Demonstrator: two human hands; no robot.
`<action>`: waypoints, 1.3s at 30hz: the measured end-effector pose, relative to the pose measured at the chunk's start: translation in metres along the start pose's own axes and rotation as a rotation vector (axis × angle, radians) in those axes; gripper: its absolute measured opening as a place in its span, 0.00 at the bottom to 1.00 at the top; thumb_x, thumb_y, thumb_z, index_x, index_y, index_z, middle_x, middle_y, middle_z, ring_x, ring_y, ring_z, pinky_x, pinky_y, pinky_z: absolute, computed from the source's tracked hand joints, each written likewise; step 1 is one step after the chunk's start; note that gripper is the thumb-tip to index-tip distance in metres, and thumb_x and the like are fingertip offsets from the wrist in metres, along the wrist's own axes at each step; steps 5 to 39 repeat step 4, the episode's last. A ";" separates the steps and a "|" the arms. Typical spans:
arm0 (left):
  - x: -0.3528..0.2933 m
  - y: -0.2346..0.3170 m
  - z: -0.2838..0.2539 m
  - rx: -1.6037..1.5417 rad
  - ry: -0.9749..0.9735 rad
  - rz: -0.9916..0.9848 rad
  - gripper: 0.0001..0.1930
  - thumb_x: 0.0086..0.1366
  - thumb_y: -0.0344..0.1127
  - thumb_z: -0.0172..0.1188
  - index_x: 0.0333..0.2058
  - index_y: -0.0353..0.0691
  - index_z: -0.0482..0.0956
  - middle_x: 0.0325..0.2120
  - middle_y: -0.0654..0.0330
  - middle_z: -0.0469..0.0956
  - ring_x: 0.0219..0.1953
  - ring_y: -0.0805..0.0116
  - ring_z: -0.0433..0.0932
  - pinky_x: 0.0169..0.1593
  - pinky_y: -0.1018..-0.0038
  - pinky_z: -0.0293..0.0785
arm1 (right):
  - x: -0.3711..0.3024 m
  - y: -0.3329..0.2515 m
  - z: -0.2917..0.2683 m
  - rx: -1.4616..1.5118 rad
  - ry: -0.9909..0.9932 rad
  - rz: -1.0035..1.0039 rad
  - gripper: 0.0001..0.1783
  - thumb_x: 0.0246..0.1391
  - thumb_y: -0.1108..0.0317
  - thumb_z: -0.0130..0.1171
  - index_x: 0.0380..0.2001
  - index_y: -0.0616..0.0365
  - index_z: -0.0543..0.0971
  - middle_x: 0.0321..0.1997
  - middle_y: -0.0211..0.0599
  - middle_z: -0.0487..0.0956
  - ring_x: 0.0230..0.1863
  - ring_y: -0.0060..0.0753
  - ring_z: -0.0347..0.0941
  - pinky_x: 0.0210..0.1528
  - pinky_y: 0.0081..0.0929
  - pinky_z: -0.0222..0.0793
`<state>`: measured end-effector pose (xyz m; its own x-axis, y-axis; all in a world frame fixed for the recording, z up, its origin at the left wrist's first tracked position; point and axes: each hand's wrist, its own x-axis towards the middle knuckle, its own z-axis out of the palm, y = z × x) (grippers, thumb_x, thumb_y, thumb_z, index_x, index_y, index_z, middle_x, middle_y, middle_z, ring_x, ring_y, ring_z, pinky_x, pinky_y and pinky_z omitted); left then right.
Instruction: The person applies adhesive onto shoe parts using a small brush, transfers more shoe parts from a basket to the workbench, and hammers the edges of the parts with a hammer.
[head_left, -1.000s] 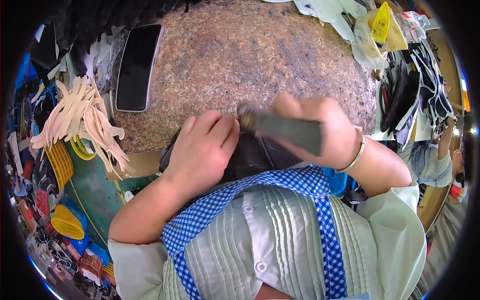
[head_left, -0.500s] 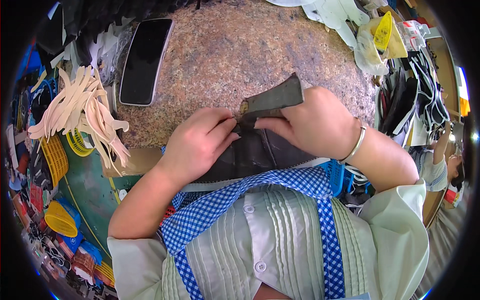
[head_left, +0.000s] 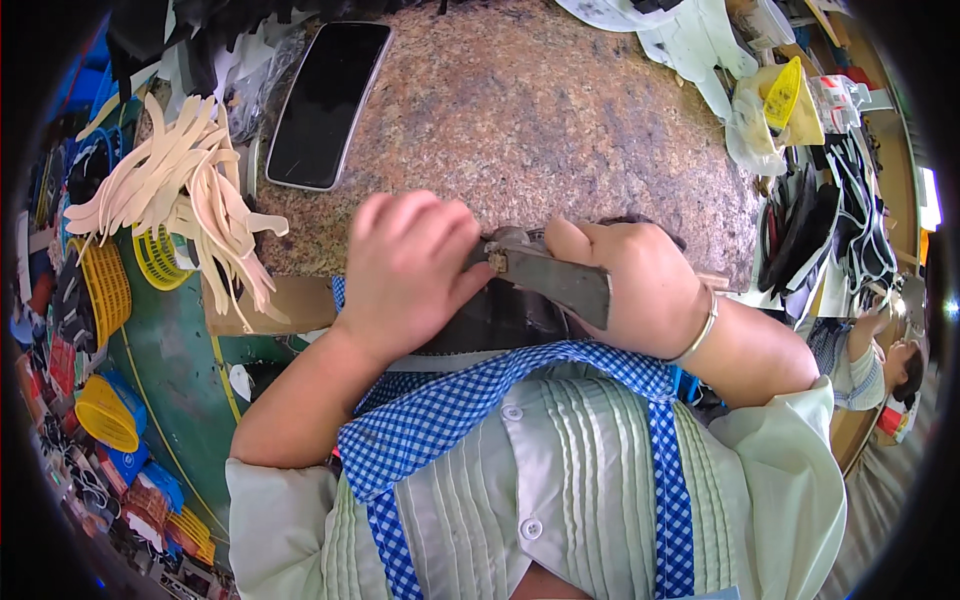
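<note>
My right hand (head_left: pixel 645 285) is closed round a hammer (head_left: pixel 560 285) with a grey metal head; its flared end points to the lower right. The handle is mostly hidden by the hand. Beneath the head lies a dark leather-like piece (head_left: pixel 480 325) with a stitched lower edge, across the near edge of the worktop. My left hand (head_left: pixel 410 270) rests over the left part of this piece, fingers stretched forward and slightly blurred. Its thumb stands apart, its tip close beside the hammer head. What lies under the left palm is hidden.
The speckled stone worktop (head_left: pixel 520 120) bears a black phone (head_left: pixel 330 105) at left. Beige strips (head_left: pixel 190 190) hang over its left edge. Yellow baskets (head_left: pixel 105 300) stand lower left. White cut pieces (head_left: pixel 690 50) and dark strips (head_left: pixel 850 210) lie at right, beyond them another person (head_left: pixel 865 360).
My right hand has turned the hammer, bringing its head down onto the dark piece. My left hand has gone from pinching the piece's edge to stretched fingers. The view has shifted slightly.
</note>
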<state>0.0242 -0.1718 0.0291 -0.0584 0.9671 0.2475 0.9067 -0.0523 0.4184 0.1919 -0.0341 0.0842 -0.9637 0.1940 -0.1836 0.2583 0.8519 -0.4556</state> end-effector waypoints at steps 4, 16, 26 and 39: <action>-0.011 -0.014 0.002 -0.198 -0.078 -0.087 0.20 0.48 0.42 0.66 0.42 0.47 0.76 0.41 0.64 0.73 0.47 0.62 0.69 0.50 0.60 0.61 | 0.004 0.008 0.005 -0.092 0.039 0.087 0.21 0.54 0.52 0.55 0.32 0.63 0.71 0.19 0.45 0.75 0.20 0.46 0.75 0.24 0.38 0.71; -0.011 -0.014 0.002 -0.198 -0.078 -0.087 0.20 0.48 0.42 0.66 0.42 0.47 0.76 0.41 0.64 0.73 0.47 0.62 0.69 0.50 0.60 0.61 | 0.004 0.008 0.005 -0.092 0.039 0.087 0.21 0.54 0.52 0.55 0.32 0.63 0.71 0.19 0.45 0.75 0.20 0.46 0.75 0.24 0.38 0.71; -0.011 -0.014 0.002 -0.198 -0.078 -0.087 0.20 0.48 0.42 0.66 0.42 0.47 0.76 0.41 0.64 0.73 0.47 0.62 0.69 0.50 0.60 0.61 | 0.004 0.008 0.005 -0.092 0.039 0.087 0.21 0.54 0.52 0.55 0.32 0.63 0.71 0.19 0.45 0.75 0.20 0.46 0.75 0.24 0.38 0.71; -0.011 -0.014 0.002 -0.198 -0.078 -0.087 0.20 0.48 0.42 0.66 0.42 0.47 0.76 0.41 0.64 0.73 0.47 0.62 0.69 0.50 0.60 0.61 | 0.004 0.008 0.005 -0.092 0.039 0.087 0.21 0.54 0.52 0.55 0.32 0.63 0.71 0.19 0.45 0.75 0.20 0.46 0.75 0.24 0.38 0.71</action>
